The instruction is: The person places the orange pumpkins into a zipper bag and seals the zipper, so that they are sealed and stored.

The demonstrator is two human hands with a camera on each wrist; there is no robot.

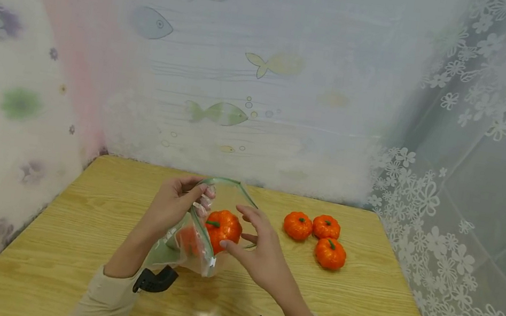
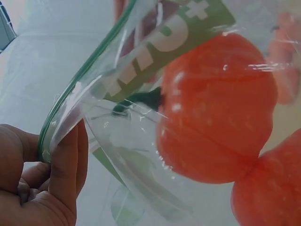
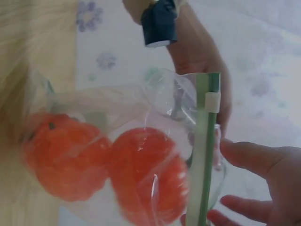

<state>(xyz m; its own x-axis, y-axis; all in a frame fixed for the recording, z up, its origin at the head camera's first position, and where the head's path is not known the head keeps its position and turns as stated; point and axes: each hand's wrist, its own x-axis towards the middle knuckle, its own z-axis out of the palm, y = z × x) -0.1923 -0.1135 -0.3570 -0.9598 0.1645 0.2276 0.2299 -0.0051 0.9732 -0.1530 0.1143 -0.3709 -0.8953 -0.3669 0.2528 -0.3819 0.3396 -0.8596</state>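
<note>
A clear zip bag (image 1: 162,253) with a green-edged mouth is held up by my left hand (image 1: 170,204), which pinches its rim between thumb and fingers. One orange pumpkin (image 1: 226,227) with a green stem lies just within the mouth. Through the plastic, more orange pumpkins (image 3: 70,160) show deeper in the bag. My right hand (image 1: 264,249) is at the mouth's right side, fingers spread and thumb beside the nearest pumpkin; whether the thumb touches it is unclear. The left wrist view shows my left fingers (image 2: 66,174) at the green zip edge; the right wrist view shows a white slider (image 3: 212,102).
Three orange pumpkins (image 1: 298,226) (image 1: 326,226) (image 1: 330,254) sit close together on the wooden table (image 1: 357,313), right of my hands. Behind the table hangs a fish-patterned curtain (image 1: 322,151), with flowered sheets at both sides.
</note>
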